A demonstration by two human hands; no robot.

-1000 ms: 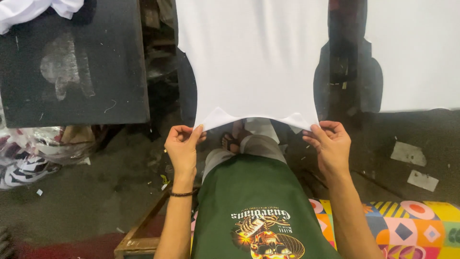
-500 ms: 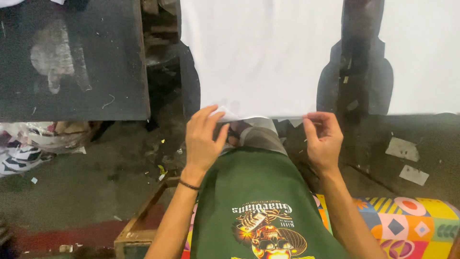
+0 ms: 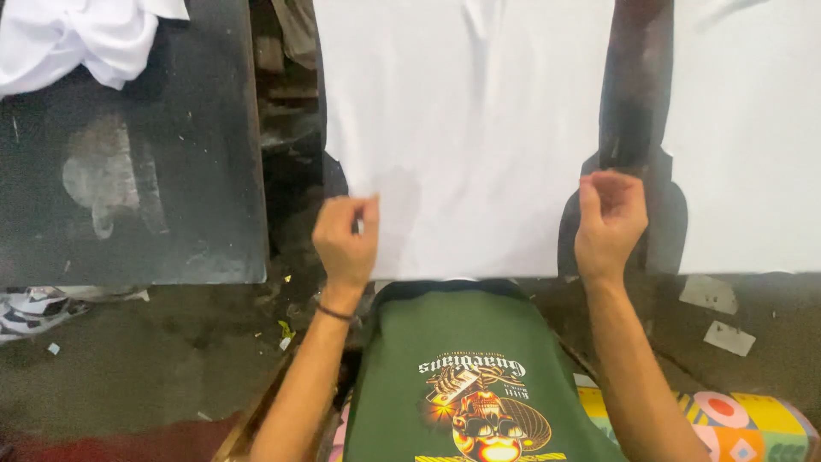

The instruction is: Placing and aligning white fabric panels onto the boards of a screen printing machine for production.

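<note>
Far left: crumpled white cloth (image 3: 73,38) on dark, stained tabletop (image 3: 128,171). Left hand (image 3: 346,239), black band at wrist, grip pinched on left edge of white garment (image 3: 462,137), thumb meeting fingertips at cloth's lower corner. Garment lies flat, stretched over narrow dark board at centre (near hem just above person's green printed shirt (image 3: 466,376)). Right hand (image 3: 609,218) loosely curled at garment's right edge; cannot tell whether grip holds cloth. Second white garment (image 3: 753,145) far right.
</note>
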